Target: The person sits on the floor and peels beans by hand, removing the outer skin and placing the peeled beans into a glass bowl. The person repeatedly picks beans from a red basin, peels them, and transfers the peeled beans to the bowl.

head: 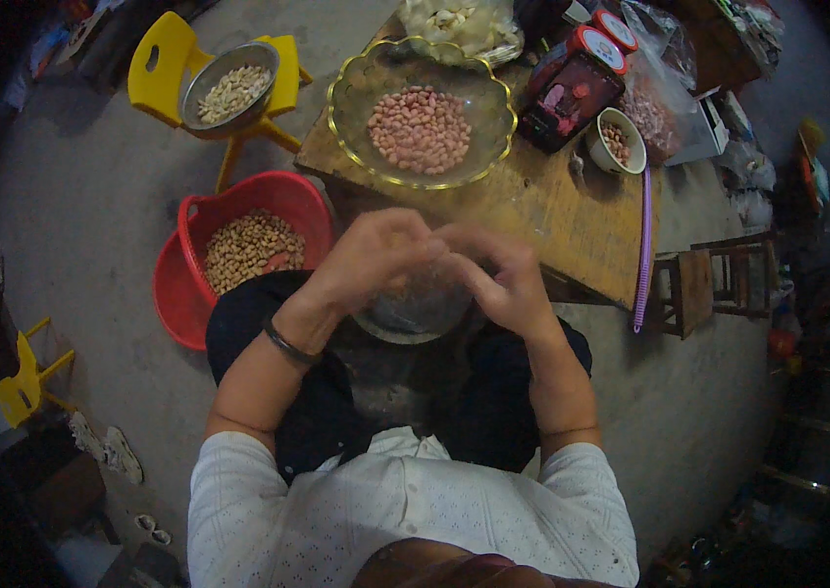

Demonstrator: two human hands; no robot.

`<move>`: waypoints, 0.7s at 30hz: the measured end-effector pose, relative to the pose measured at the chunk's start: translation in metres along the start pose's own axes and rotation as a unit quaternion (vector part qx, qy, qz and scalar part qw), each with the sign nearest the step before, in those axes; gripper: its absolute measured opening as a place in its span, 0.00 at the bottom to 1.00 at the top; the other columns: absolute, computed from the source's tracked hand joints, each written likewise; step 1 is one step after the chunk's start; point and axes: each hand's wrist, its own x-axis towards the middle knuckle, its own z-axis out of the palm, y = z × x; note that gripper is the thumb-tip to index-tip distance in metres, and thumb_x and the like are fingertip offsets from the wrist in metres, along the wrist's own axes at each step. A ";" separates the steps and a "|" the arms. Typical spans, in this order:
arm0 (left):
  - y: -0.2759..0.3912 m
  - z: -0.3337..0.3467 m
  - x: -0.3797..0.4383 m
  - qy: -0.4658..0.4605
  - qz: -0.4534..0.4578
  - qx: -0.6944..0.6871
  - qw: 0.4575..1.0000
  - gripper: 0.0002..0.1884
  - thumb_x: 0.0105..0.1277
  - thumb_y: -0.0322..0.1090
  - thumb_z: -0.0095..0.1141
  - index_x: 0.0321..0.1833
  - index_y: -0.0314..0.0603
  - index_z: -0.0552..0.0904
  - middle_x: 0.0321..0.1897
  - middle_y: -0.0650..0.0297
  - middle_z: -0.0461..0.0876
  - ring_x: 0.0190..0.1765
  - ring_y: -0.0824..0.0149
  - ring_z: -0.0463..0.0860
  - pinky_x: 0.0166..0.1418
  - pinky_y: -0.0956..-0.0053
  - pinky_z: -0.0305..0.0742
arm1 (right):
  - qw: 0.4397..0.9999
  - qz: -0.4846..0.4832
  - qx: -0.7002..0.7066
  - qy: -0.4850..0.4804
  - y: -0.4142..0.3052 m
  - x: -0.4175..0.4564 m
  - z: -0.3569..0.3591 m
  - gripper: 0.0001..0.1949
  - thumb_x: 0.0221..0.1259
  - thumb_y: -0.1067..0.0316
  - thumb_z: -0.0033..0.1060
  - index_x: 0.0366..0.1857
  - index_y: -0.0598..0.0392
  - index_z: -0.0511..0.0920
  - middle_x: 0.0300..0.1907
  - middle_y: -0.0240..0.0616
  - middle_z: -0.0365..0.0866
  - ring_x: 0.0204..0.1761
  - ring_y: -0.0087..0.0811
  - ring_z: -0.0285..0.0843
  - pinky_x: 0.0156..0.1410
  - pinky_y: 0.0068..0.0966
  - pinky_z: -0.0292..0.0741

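Observation:
My left hand (374,257) and my right hand (499,275) meet at the fingertips, with curled fingers. Motion blur and the fingers themselves hide whether anything is pinched between them. Below them, between my knees, is a round bowl (415,320), partly covered by the hands; its contents are hard to make out. Just beyond the hands, a clear bowl with a scalloped gold rim (332,121) stands on the wooden table and contains shelled pink peanuts (420,131). Beside my left knee, a red plastic basket (312,198) holds unshelled peanuts (257,246).
A yellow chair (157,70) bears a metal bowl (190,114) of pale pieces. On the wooden table (569,220) are a small white cup (639,143) of nuts, red-lidded jars (598,50), plastic bags (466,22) and a purple strip (644,250). Wooden stools (696,290) stand right.

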 end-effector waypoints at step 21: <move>-0.012 -0.003 0.003 0.013 0.152 0.172 0.973 0.09 0.64 0.35 0.60 0.41 0.41 0.76 0.32 0.73 0.73 0.36 0.81 0.72 0.39 0.84 0.69 | 0.992 -0.078 -0.084 0.058 0.004 0.006 0.008 0.14 0.53 0.79 0.58 0.45 0.59 0.78 0.33 0.42 0.77 0.36 0.38 0.79 0.41 0.27 0.74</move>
